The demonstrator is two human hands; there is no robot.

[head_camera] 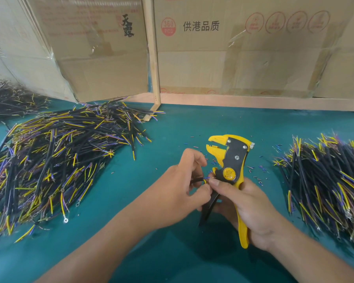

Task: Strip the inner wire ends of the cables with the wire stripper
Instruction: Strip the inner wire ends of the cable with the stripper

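A yellow and black wire stripper (232,158) stands upright at the centre, its jaws pointing left and slightly apart with nothing in them. My right hand (245,211) grips its handles, the thumb reaching left to the cable end. My left hand (184,186) pinches a short black cable (196,180) whose yellow and blue inner wires stick out beside the stripper's pivot. Both thumbs meet at those wire ends. Most of the cable is hidden inside my left hand.
A big heap of black cables (55,160) with yellow and purple wires covers the left of the teal table (172,252); a second heap (327,184) lies at the right. Small insulation scraps (260,176) dot the mat. Cardboard boxes (233,48) wall off the back.
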